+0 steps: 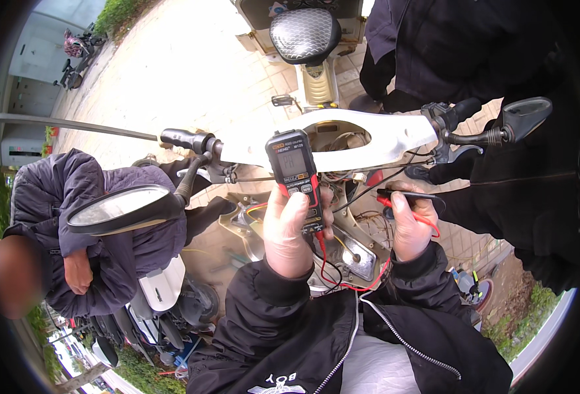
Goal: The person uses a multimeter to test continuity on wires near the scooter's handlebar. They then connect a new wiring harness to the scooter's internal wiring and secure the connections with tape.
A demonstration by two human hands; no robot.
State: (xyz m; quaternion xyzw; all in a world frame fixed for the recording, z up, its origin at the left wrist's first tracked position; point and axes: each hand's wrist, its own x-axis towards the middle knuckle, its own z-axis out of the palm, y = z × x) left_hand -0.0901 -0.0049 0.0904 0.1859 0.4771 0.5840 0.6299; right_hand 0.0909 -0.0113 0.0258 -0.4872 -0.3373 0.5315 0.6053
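Person (60, 177) at far left, in a dark padded jacket, one bare hand showing. Mirror (124, 205), oval, black-rimmed, in front of that jacket. Handlebar grip (183, 138), black, just beyond the mirror. Left hand (286, 238): fingers (327, 197) closed around a multimeter (291, 161), wrapped over its right edge; thumb laid along the lower front, by the buttons. Multimeter, black and red, at mid-view, screen toward the wearer, in front of a white handlebar cover (388, 134). Red lead (323, 253) and black lead (340, 272), from the meter's lower end, the red one looping rightward. Right hand (411, 230): fingers curled nearly shut, thumb pressed in, pinching a red probe (384, 199) and a black probe (421, 196) together, to the right of the multimeter and apart from it; tips not clear. Second mirror (527, 118), dark-backed, at right. Second person (447, 59), in black clothing, beyond the handlebar.
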